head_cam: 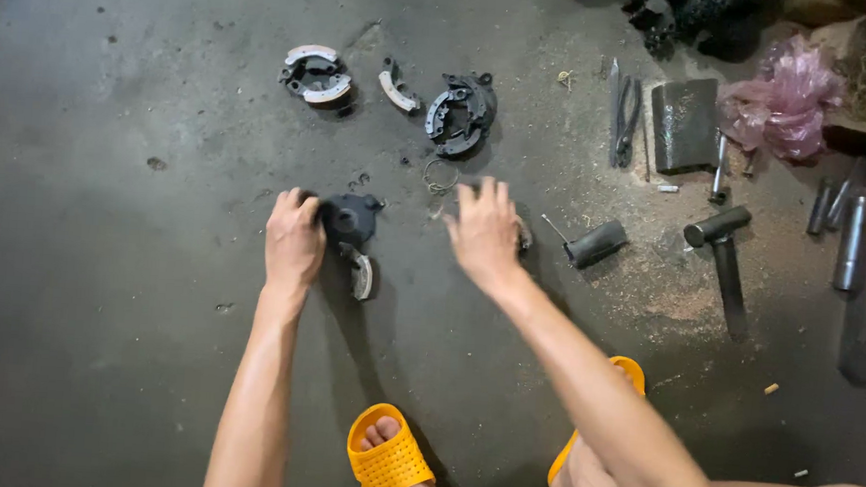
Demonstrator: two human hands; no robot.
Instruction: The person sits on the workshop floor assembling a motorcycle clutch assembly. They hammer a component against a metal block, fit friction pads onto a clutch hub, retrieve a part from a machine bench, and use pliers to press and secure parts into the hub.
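Left hand [294, 237] gripping dark round plate [351, 218], lying flat on floor [100, 283], curved shoe [361, 274] pointing toward sandals. Right hand [484, 232] hovering open, fingers spreading, holding nothing, just right of plate. Crumpled pink bag [784, 100] sitting far right of plate, beyond grey block [685, 124].

On the floor [100, 283], a round metal part [349, 218] sits between two hands; brake shoes [315, 74] lie beyond it, pliers [623, 113] and a hammer [723, 253] to the right.
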